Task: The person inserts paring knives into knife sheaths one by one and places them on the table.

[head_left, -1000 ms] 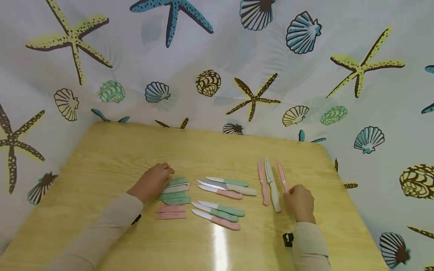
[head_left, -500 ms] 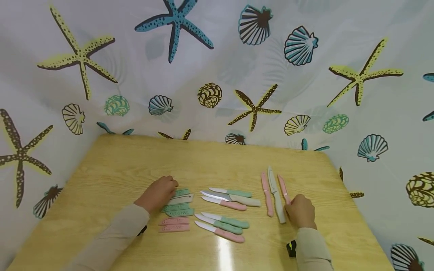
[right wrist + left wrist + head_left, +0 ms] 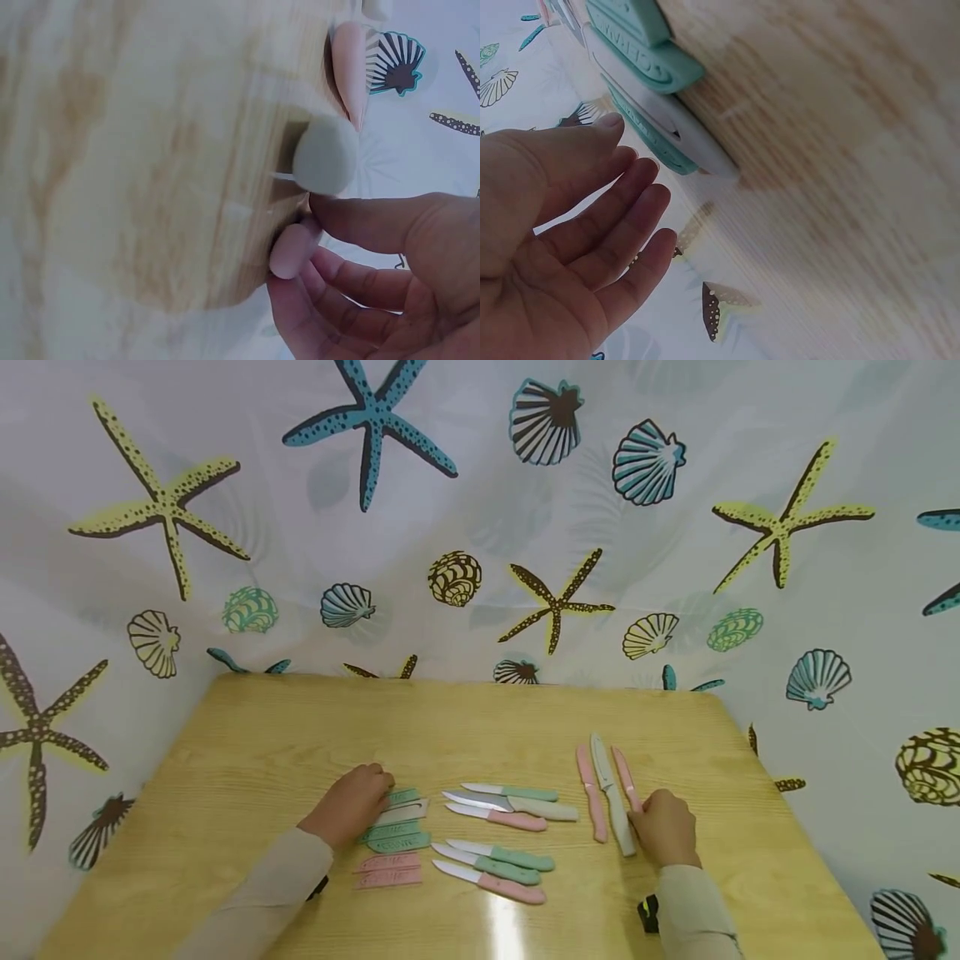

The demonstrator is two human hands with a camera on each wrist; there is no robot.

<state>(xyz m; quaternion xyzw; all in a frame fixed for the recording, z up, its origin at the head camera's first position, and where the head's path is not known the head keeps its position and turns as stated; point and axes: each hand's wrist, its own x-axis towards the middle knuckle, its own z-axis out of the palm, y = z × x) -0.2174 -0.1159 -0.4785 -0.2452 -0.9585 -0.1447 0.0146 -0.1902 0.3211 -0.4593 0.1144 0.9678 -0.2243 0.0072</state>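
Far left: left hand [image 3: 352, 802], loosely bent at the fingers and without a grip, right beside the back green sheath [image 3: 405, 796]; cannot tell if touching. Next, ranked toward the person: white sheath [image 3: 402, 812], two front green sheaths [image 3: 399, 843], two pink sheaths [image 3: 388, 880], all off any blade. Then unsheathed on the table [image 3: 450, 727], in two groups, with blades pointing left: back green knife [image 3: 534, 794], cream knife [image 3: 543, 811], back pink knife [image 3: 519, 821]; below, two front green knives [image 3: 512, 871], front pink knife [image 3: 512, 890]. At right: inner pink knife [image 3: 596, 812], off-white knife [image 3: 620, 827], outer pink knife [image 3: 623, 771], all apparently sheathed, the last pinched near the handle end between thumb and index finger of right hand [image 3: 663, 828]. Step in hand, probably: placing or straightening outer pink knife; cannot tell which. Next move seems to call for careful release, without nudging off-white knife.
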